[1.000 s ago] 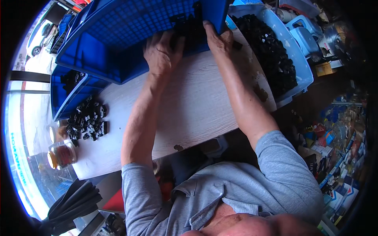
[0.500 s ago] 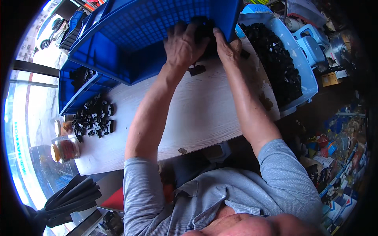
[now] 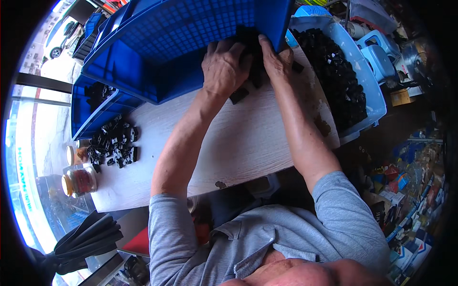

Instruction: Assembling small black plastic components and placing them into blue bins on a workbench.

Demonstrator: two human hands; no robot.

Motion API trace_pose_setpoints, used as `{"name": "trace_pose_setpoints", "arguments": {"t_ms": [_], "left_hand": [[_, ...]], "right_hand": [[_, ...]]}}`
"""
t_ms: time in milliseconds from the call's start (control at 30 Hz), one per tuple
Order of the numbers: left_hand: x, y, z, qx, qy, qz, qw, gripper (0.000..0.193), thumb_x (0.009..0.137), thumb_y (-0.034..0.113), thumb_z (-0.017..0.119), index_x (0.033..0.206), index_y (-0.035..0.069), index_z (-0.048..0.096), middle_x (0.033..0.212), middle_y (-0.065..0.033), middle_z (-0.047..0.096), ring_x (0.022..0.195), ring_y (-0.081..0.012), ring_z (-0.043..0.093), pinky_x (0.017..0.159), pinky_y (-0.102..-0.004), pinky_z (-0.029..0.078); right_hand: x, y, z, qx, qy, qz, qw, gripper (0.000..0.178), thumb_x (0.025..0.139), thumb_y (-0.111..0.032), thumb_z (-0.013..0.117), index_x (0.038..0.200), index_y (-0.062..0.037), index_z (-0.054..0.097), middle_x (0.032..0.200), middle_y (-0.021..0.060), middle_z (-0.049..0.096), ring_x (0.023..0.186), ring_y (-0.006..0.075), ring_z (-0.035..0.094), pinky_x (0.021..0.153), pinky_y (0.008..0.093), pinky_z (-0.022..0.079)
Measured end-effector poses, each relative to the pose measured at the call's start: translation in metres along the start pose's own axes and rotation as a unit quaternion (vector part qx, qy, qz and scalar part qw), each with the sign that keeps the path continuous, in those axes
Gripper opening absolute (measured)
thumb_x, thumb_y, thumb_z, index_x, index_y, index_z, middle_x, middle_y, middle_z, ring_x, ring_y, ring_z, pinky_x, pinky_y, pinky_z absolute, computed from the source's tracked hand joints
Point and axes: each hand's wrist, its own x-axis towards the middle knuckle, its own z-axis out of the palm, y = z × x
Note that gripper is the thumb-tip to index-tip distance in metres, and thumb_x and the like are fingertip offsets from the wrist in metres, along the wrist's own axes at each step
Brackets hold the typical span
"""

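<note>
A blue plastic crate with a grid-patterned wall is tipped on its side, its mouth facing me over the table. My left hand reaches into its right end, fingers curled over a dark heap of small black plastic parts. Those fingertips are partly hidden in shadow. At the crate's right corner my right hand grips the rim, the other fingers partly out of sight. A few black parts lie on the table just under my left hand.
Right of the table stands a light blue tub full of black parts. Loose black pieces lie on the table at left, near lidded jars. Another blue crate holds more parts. Clutter fills the right side.
My left hand has drawn slightly toward me, its fingers more bent. More black parts show at the crate's mouth and on the table. My right hand stays on the rim.
</note>
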Motion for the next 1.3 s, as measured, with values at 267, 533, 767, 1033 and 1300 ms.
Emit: {"name": "trace_pose_setpoints", "arguments": {"t_ms": [267,533,767,1033,1300], "left_hand": [[0.036,0.004,0.013,0.028,-0.005,0.019,0.999,0.048,0.085,0.040,0.071,0.127,0.018,0.066,0.116,-0.0176,0.069,0.111,-0.0434,0.062,0.094,-0.0526,0.053],[0.035,-0.006,0.028,0.011,-0.081,-0.018,0.997,0.049,0.086,0.043,0.068,0.130,0.021,0.063,0.115,-0.0200,0.069,0.106,-0.0455,0.063,0.091,-0.0562,0.052],[0.003,-0.020,-0.006,0.037,-0.084,0.010,0.996,0.025,0.089,0.032,0.067,0.106,0.015,0.073,0.108,-0.0140,0.071,0.100,-0.0389,0.066,0.094,-0.0478,0.051],[-0.029,-0.009,-0.048,-0.039,-0.092,0.005,0.995,0.019,0.088,0.027,0.069,0.099,0.013,0.076,0.106,-0.0106,0.071,0.094,-0.0307,0.068,0.092,-0.0448,0.052],[0.006,-0.009,-0.007,0.028,-0.004,0.087,0.996,0.044,0.090,0.035,0.070,0.130,0.015,0.065,0.117,-0.0179,0.069,0.109,-0.0377,0.065,0.094,-0.0485,0.051]], "right_hand": [[0.001,0.000,0.001,0.031,-0.003,-0.012,0.999,0.049,0.088,-0.048,0.071,0.109,-0.0037,0.073,0.104,0.0199,0.074,0.103,0.0360,0.070,0.091,0.0442,0.051],[-0.002,-0.002,-0.001,0.025,0.002,0.001,1.000,0.050,0.087,-0.049,0.071,0.107,-0.0032,0.073,0.102,0.0207,0.074,0.100,0.0388,0.069,0.091,0.0462,0.051],[-0.003,-0.001,-0.001,0.027,-0.005,0.017,0.999,0.052,0.087,-0.051,0.071,0.108,-0.0036,0.073,0.103,0.0216,0.073,0.101,0.0400,0.069,0.091,0.0480,0.050],[0.004,0.010,0.001,0.028,-0.002,0.000,1.000,0.052,0.087,-0.049,0.071,0.111,-0.0035,0.072,0.108,0.0210,0.073,0.104,0.0396,0.068,0.093,0.0474,0.050],[0.000,0.002,0.004,0.029,0.004,-0.003,1.000,0.051,0.088,-0.048,0.071,0.113,-0.0037,0.071,0.109,0.0203,0.073,0.105,0.0389,0.068,0.093,0.0461,0.050]]}}
